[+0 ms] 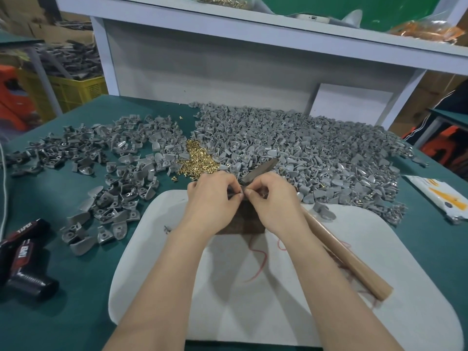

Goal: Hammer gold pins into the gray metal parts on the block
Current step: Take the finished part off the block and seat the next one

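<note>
Both hands were together over the block (249,225): left hand (215,196) and right hand (271,198) each had thumb and fingertips clamped on one small gray part (237,192), held right at the block's far edge. I couldn't tell whether a pin was already started in its hole, as the fingers covered it. My read was that this was the seating step, before any strike. To do it well: set the part flat on the block with the hole facing up, stand the pin straight, and pull the fingers clear before reaching for the hammer (331,240). That lay idle just right of the right wrist, its head up by the parts and its wooden handle running back across the white mat (379,249). The part looked small, dull gray and curved, so probably fiddly and prone to rocking. The gold pins (196,158) sat loose in a heap just beyond the left hand. Heaps of gray parts (304,145) spread across the green worktop (63,312). A drill (22,262) lay far left.
</note>
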A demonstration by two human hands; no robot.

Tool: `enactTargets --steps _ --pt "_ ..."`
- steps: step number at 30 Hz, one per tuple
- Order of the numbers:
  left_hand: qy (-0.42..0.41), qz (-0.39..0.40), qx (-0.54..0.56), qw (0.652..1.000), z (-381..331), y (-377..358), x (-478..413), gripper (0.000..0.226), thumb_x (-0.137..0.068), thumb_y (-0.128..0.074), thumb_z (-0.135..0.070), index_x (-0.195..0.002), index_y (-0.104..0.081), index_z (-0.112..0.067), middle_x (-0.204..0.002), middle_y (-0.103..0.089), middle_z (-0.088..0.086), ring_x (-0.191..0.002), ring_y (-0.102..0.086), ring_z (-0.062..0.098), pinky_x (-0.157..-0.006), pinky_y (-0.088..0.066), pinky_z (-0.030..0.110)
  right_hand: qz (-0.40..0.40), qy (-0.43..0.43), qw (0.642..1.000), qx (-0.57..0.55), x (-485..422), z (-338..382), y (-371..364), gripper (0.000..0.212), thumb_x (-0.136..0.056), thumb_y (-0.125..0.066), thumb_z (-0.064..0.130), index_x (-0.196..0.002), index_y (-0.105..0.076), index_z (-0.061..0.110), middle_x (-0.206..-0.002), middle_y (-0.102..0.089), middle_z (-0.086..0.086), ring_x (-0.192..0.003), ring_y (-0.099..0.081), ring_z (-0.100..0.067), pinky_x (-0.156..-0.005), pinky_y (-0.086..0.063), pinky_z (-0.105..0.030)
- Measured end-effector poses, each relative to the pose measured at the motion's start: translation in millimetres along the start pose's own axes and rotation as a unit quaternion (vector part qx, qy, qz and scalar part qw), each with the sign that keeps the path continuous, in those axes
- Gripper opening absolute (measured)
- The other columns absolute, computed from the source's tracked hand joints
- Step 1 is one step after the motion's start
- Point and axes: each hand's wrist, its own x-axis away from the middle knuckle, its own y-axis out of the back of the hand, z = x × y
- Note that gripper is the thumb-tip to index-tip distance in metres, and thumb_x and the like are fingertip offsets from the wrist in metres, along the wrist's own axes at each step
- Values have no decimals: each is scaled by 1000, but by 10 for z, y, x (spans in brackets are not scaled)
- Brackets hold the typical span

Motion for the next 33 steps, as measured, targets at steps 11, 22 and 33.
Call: enactTargets --steps 11,22,33 --pt "-2 2 -7 1000 -20 4 0 4 -87 -62 -24 -84 -63 -26 -97 -65 -9 -105 -53 21 -90 -34 35 33 3 995 92 -65 87 48 8 -87 -61 14 -80 -64 15 -89 -50 3 -88 -52 -18 -78 -38 -26" --pt "13 10 8 1000 -28 29 17 10 -86 -65 -29 -79 -58 -31 -97 -65 -11 -106 -53 20 -95 -36 38 67 -33 992 -99 -67 -59 160 16 -90 -58 6 -96 -73 6 -89 -70 -2 -81 -62 -8 -78 -47 -24" --pt "17 14 7 1000 -20 16 11 6 -87 -63 -29 -82 -61 -30 -98 -64 -11 -106 -53 18 -96 -35 38 11 -8 1000 -2 -26 -57 15 7 -86 -64 15 -89 -71 16 -93 -65 2 -82 -55 -8 -71 -35 -12"
